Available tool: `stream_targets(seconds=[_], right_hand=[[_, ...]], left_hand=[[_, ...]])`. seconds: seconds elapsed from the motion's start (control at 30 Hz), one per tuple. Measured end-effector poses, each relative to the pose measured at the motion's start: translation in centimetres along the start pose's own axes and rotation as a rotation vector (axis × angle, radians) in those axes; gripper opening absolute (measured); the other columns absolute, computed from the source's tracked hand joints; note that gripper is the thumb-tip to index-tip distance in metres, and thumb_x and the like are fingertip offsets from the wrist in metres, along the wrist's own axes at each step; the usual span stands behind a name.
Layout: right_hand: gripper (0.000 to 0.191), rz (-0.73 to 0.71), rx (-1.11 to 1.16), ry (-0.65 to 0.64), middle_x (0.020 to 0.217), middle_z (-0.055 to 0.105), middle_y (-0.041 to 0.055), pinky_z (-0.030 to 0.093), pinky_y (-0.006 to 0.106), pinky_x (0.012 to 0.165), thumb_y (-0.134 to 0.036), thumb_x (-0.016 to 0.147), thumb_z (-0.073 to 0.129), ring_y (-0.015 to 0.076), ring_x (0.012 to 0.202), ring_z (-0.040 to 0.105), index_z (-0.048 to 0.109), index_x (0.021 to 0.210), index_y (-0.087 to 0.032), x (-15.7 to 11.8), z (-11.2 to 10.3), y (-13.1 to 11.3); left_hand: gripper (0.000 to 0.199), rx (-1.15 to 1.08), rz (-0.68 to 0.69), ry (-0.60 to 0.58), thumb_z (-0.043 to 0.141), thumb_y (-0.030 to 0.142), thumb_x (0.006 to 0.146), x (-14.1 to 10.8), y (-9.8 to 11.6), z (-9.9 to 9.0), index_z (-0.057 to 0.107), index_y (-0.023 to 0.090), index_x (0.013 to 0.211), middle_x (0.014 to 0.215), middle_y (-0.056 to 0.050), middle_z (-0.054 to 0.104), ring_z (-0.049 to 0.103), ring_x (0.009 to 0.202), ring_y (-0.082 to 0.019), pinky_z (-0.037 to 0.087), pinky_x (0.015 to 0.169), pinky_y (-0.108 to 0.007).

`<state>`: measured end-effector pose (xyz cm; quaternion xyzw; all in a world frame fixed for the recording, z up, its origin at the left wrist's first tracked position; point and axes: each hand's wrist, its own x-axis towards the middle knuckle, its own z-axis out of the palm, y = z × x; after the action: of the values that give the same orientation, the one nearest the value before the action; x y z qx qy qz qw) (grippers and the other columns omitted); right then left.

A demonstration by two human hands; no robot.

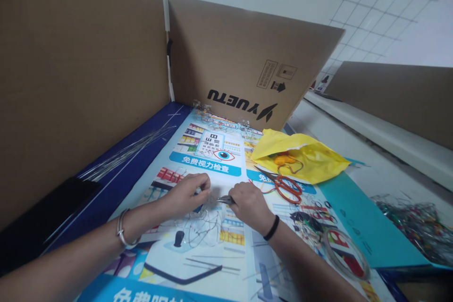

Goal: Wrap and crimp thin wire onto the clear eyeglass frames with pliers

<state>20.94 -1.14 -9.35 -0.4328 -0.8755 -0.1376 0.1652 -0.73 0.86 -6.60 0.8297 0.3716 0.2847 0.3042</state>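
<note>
My right hand [250, 205] is closed around a pair of pliers [225, 199], whose metal jaws point left. Facing it, my left hand [187, 193] has thumb and forefinger pinched together on thin wire. Beneath the hands hangs or lies a loose tangle of thin bent wire [204, 229]; where it joins the piece in my fingers I cannot tell. The jaws end close to the left fingertips, and whether they grip the wire is too fine to see. Red-handled scissors [289, 189] lie to the right of my right hand.
A yellow bag [318, 156] with orange material inside lies behind the scissors. Straight wires [123, 153] are bundled at left. Small wire pieces [202, 107] sit at the back, a tangled wire heap [417, 224] at right. A round coil [347, 254] lies front right. Cardboard panels [226, 56] wall the table.
</note>
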Motion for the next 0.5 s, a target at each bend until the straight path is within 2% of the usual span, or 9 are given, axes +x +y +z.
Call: stream_targets(seconds=[0.23,0.5], right_hand=[[0.009,-0.024,-0.05,-0.004,0.065,0.055,0.0011,0.029,0.028,0.062,-0.019,0.073,0.058,0.0144,0.065,0.047,0.055,0.065,-0.018,0.13,0.0,-0.04],[0.006,-0.024,0.016,-0.05,0.066,0.056,0.0004,0.031,0.026,0.062,-0.02,0.075,0.057,0.0139,0.066,0.049,0.057,0.069,-0.018,-0.01,0.21,-0.06]], left_hand=[[0.009,0.008,0.006,-0.005,0.044,0.016,0.076,-0.08,0.22,-0.16,0.045,0.018,0.067,0.066,0.003,0.049,0.044,0.063,-0.012,0.031,0.059,-0.023],[0.009,0.002,0.004,-0.004,0.044,0.016,0.076,-0.01,0.14,-0.12,0.045,0.018,0.067,0.065,0.004,0.048,0.043,0.062,-0.012,0.032,0.058,-0.023]])
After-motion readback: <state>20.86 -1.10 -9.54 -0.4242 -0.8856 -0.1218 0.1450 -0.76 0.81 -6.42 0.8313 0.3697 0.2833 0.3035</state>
